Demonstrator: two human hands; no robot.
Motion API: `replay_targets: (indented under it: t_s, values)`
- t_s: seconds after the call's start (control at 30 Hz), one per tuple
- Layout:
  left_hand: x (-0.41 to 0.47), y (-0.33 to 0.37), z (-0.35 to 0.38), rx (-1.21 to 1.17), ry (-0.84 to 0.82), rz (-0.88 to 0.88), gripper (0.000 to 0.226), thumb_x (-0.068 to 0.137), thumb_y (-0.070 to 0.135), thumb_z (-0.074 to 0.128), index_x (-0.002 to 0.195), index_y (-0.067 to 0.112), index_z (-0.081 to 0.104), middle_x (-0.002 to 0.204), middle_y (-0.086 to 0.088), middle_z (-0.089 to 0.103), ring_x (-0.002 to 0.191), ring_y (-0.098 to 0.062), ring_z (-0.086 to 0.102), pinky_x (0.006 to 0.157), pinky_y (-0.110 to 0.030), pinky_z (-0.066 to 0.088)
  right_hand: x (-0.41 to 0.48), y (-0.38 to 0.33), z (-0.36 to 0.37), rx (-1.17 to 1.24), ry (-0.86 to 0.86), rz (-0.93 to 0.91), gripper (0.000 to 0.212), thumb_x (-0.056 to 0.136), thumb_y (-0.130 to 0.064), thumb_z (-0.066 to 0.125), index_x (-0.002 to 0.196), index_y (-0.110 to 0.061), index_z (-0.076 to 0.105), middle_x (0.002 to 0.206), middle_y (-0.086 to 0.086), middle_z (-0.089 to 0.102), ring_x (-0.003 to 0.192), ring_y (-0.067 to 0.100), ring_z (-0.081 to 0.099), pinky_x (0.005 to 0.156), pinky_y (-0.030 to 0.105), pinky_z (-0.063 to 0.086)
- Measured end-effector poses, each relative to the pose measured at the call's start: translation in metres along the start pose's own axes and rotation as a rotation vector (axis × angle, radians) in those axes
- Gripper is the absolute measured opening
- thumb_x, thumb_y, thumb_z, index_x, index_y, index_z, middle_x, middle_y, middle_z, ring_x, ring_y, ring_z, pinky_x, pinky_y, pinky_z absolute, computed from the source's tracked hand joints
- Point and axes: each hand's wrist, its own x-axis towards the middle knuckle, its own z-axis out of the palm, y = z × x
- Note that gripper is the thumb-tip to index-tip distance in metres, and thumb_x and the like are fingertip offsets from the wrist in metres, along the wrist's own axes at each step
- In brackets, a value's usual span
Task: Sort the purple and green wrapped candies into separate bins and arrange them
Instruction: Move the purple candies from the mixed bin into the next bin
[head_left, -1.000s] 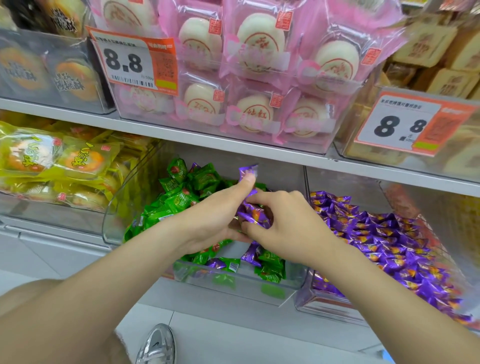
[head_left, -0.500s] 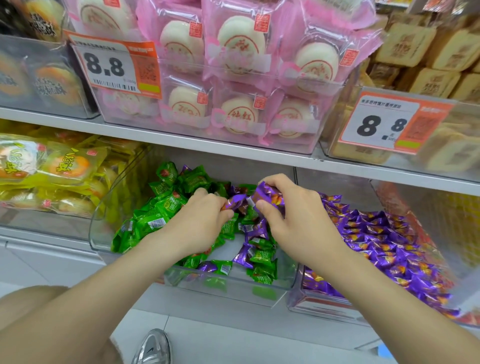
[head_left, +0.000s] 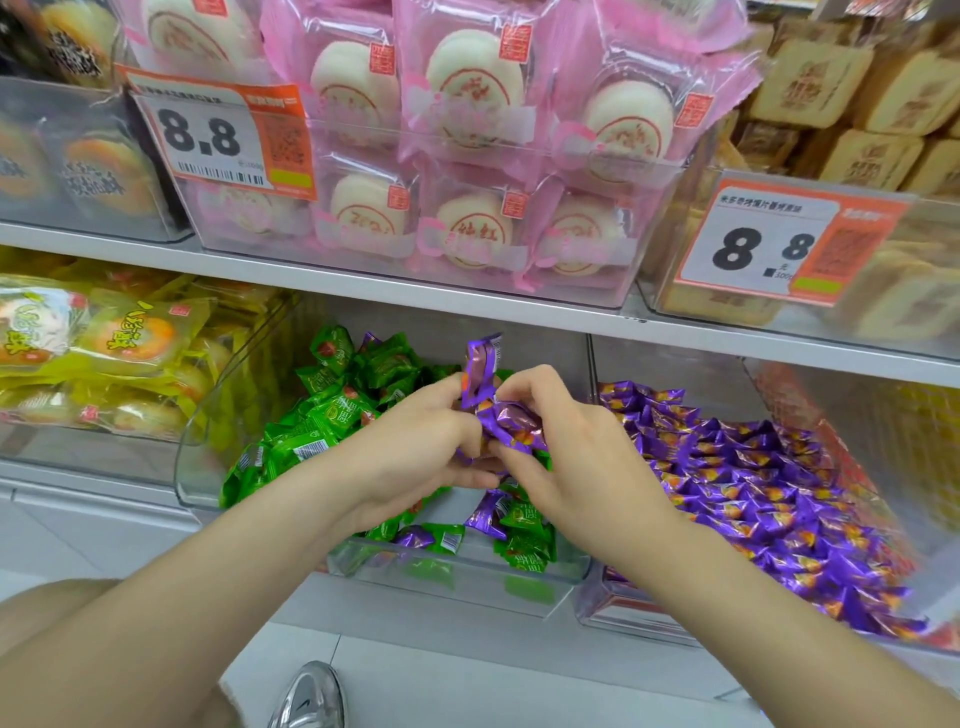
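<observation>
A bunch of purple candies (head_left: 501, 415) is pinched between both hands, above the clear bin (head_left: 457, 574) of green candies (head_left: 332, 410). The left hand (head_left: 415, 457) and right hand (head_left: 576, 462) each curl their fingers round the wrappers (one wrapper sticks straight up). A few purple strays (head_left: 483, 514) lie at that bin's front. The purple pile (head_left: 753, 467) fills the neighbouring bin (head_left: 613, 608) on the right.

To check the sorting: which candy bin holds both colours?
The left bin: mostly green candies, with purple strays at its front. The right bin shows only purple ones.
</observation>
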Motion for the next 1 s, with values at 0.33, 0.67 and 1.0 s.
replay_targets:
  t_s: [0.33, 0.67, 1.0]
  values:
    - [0.005, 0.003, 0.015, -0.198, 0.187, -0.215, 0.072, 0.104, 0.071, 0.031, 0.114, 0.015, 0.074, 0.098, -0.011, 0.08, 0.089, -0.027, 0.077, 0.091, -0.049, 0.06, -0.001, 0.003, -0.005, -0.04, -0.06, -0.076, 0.031, 0.089, -0.024, 0.076, 0.113, -0.03, 0.056, 0.103, -0.012, 0.067, 0.094, 0.017, 0.064, 0.078, 0.043, 0.053]
    - [0.015, -0.007, 0.002, 0.243, 0.293, -0.024, 0.043, 0.105, 0.047, 0.055, 0.102, 0.008, 0.074, 0.095, -0.015, 0.075, 0.08, -0.022, 0.066, 0.074, -0.037, 0.058, -0.002, 0.011, -0.01, 0.072, 0.071, -0.026, 0.029, 0.088, -0.025, 0.084, 0.1, -0.026, 0.057, 0.133, -0.006, 0.055, 0.14, 0.006, 0.048, 0.096, 0.029, 0.05]
    - [0.005, 0.003, 0.024, -0.144, 0.078, -0.011, 0.029, 0.105, 0.024, 0.051, 0.131, 0.013, 0.058, 0.115, -0.013, 0.073, 0.091, -0.028, 0.074, 0.091, -0.062, 0.06, -0.004, 0.004, -0.016, 0.073, -0.002, 0.003, 0.039, 0.088, -0.027, 0.081, 0.099, -0.03, 0.044, 0.094, -0.009, 0.066, 0.081, 0.012, 0.059, 0.073, 0.041, 0.05]
